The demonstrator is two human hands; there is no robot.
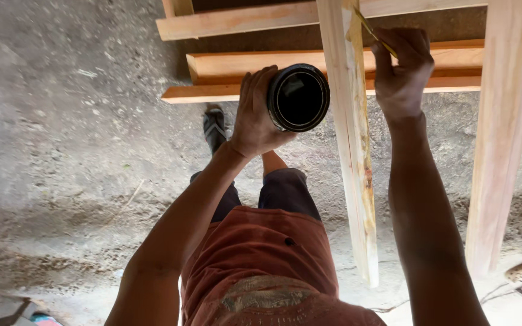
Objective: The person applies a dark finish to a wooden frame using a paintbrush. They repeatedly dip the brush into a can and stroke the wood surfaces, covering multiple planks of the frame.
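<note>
Above the concrete floor (61, 151), my left hand (255, 115) grips a black tin (298, 98) at 12 o'clock. At 1 o'clock my right hand (400, 72) pinches a thin brush (371, 30) against the pale wooden slat (353, 151), streaked yellow.

One head camera looks steeply down, close over the concrete floor (61, 151).
</note>
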